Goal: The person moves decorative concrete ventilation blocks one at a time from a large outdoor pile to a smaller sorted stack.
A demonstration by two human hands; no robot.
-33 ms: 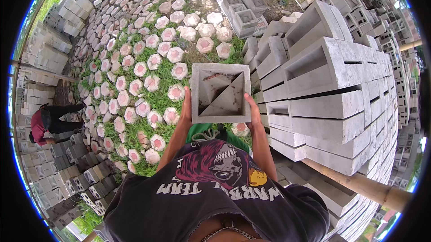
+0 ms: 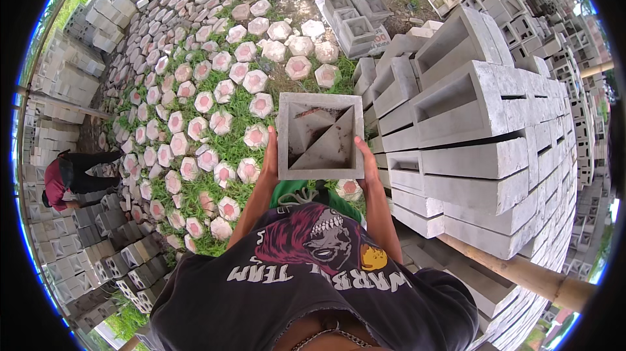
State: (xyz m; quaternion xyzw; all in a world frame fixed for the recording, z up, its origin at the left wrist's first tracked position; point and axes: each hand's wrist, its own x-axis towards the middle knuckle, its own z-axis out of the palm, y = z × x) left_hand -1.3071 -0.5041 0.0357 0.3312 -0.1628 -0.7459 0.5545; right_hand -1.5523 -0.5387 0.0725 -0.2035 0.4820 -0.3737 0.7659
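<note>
A square grey concrete vent block (image 2: 321, 174) is held in front of my body, its open face turned up. Slanted triangular faces fill its inside, with dark debris lying in the corners. My left hand (image 2: 270, 159) presses against the block's left side, and my right hand (image 2: 368, 160) grips the right side. Most of the fingers are hidden by the block and its edges; a fingertip shows at each side.
Tall stacks of concrete blocks (image 2: 456, 162) rise close on my right, above a bamboo pole (image 2: 521, 271). Hexagonal pavers (image 2: 222, 119) with grass between them cover the ground ahead and left. Several blocks (image 2: 358, 28) stand farther off. A person (image 2: 68, 178) bends beside stacks at far left.
</note>
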